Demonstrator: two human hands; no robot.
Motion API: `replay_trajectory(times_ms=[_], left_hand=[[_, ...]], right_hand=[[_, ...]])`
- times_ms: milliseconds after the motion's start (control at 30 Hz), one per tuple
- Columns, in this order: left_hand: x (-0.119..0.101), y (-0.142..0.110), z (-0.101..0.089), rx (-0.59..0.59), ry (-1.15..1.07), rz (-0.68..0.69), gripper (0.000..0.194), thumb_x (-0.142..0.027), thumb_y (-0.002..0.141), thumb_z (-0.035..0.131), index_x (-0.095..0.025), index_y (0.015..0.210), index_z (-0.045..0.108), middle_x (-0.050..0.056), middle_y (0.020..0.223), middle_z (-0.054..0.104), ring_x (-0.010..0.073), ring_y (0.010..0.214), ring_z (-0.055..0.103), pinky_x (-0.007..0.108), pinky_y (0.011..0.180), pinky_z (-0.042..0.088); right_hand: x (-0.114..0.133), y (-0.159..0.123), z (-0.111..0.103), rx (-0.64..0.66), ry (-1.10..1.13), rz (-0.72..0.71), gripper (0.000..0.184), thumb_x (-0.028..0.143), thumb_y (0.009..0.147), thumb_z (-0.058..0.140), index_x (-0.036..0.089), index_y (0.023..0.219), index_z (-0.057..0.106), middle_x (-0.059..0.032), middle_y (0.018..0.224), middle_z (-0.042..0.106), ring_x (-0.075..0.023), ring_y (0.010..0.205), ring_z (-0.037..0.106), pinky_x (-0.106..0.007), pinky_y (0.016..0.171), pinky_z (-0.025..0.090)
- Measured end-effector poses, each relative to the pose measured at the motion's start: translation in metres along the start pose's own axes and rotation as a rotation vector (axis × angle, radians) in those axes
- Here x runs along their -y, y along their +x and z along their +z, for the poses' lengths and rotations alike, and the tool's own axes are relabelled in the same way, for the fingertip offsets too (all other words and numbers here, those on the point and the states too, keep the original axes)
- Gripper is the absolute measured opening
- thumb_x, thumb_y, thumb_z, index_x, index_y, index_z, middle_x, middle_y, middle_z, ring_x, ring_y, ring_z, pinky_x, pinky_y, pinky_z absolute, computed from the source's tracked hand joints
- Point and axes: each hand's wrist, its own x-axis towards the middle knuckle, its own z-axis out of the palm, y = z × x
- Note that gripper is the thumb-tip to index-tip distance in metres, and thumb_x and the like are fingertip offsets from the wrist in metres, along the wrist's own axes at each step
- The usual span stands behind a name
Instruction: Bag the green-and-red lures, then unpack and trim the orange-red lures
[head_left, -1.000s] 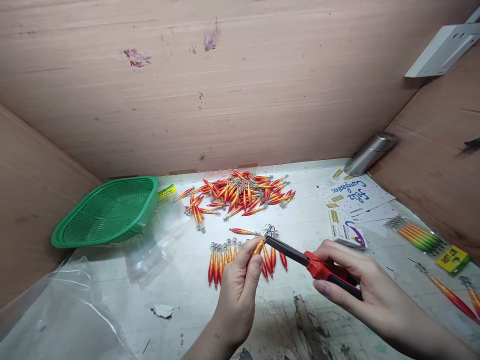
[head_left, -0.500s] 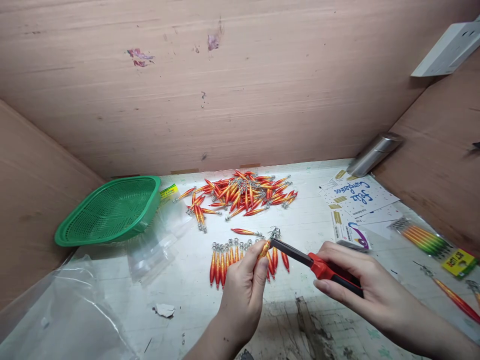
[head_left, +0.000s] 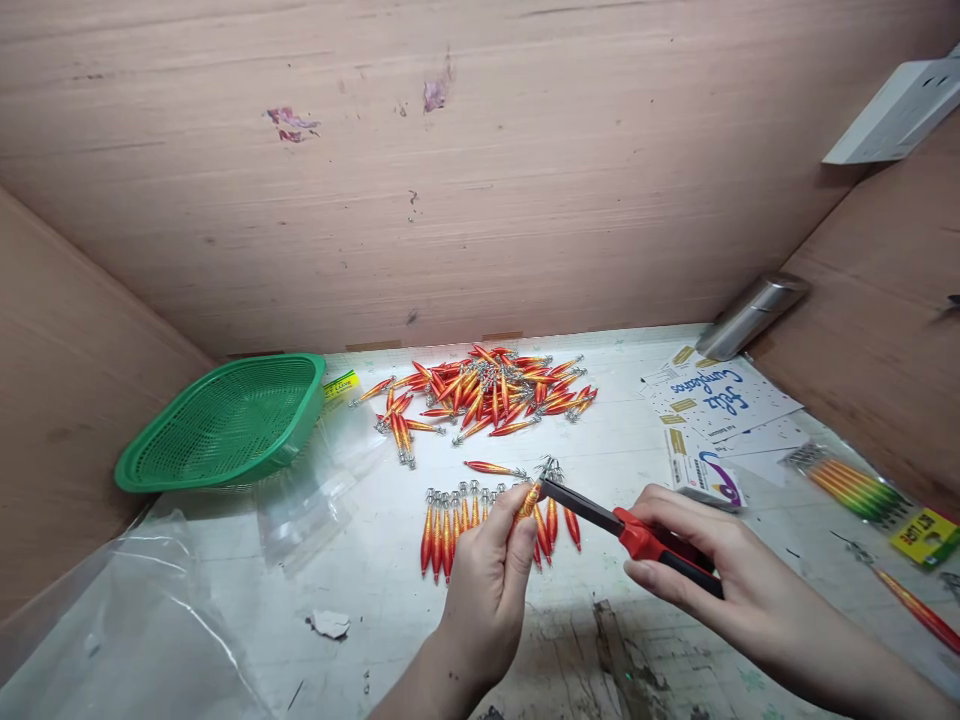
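Between thumb and forefinger, my left hand (head_left: 491, 580) pinches an orange-gold fishing lure (head_left: 529, 499), its hooked end pointing up and away. My right hand (head_left: 697, 550) is wrapped round the red-and-black handles of a pair of pliers (head_left: 637, 535). The long jaws reach left to the base of the lure's hooks; whether they grip the wire is too small to tell. Behind my left hand a row of red and gold lures (head_left: 436, 535) lies side by side, partly hidden by it. One single lure (head_left: 491, 467) lies crosswise above the row.
A heap of lures (head_left: 495, 390) lies near the back wall. At left are a green basket (head_left: 217, 425) and clear plastic bags (head_left: 300, 510). At right are a metal flask (head_left: 754, 315), printed cards (head_left: 727, 400), a small box (head_left: 705, 470) and a packet of lures (head_left: 862, 485).
The view has shifted slightly. Both hands, the lure and the pliers keep almost the same position, with the jaws still at the hook end.
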Motion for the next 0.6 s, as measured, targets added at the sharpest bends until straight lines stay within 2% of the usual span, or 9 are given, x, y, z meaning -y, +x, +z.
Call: replay_trajectory(times_ms=[167,300,500,600], left_hand=[[0.0001,-0.0023,0.0013,0.009,0.023,-0.052,0.039,-0.039,0.099,0.037,-0.019,0.124,0.059,0.002,0.073,0.059,0.0172,0.064,0.052,0.028,0.075,0.044],[-0.0048,-0.0010,-0.0010,0.040,-0.018,-0.078,0.039,-0.040,0.099,0.036,-0.021,0.126,0.057,0.003,0.084,0.061,0.0175,0.075,0.055,0.028,0.079,0.043],[-0.0088,0.0009,-0.0058,0.068,-0.033,-0.114,0.039,-0.040,0.098,0.038,-0.021,0.127,0.057,0.003,0.083,0.058,0.0174,0.076,0.052,0.028,0.077,0.041],[-0.0058,0.0013,-0.0028,0.072,-0.171,-0.199,0.042,-0.046,0.096,0.042,-0.020,0.124,0.057,-0.002,0.068,0.046,0.0141,0.063,0.043,0.025,0.062,0.038]], right_hand=[[-0.0019,-0.0010,0.0001,0.005,0.039,0.002,0.026,0.043,0.092,0.053,0.022,0.078,0.058,-0.0017,0.076,0.058,-0.0169,0.069,0.056,-0.027,0.062,0.045],[-0.0072,-0.0007,0.0019,0.024,0.089,0.013,0.029,0.046,0.092,0.051,0.022,0.079,0.057,-0.0018,0.077,0.057,-0.0177,0.072,0.056,-0.028,0.065,0.044],[-0.0082,0.0002,0.0010,0.032,0.135,0.026,0.029,0.047,0.091,0.053,0.021,0.077,0.057,-0.0013,0.076,0.057,-0.0170,0.070,0.056,-0.027,0.065,0.045],[-0.0042,0.0012,0.0031,0.014,0.138,0.016,0.032,0.047,0.093,0.051,0.021,0.075,0.058,-0.0013,0.074,0.057,-0.0164,0.068,0.055,-0.027,0.063,0.045]])
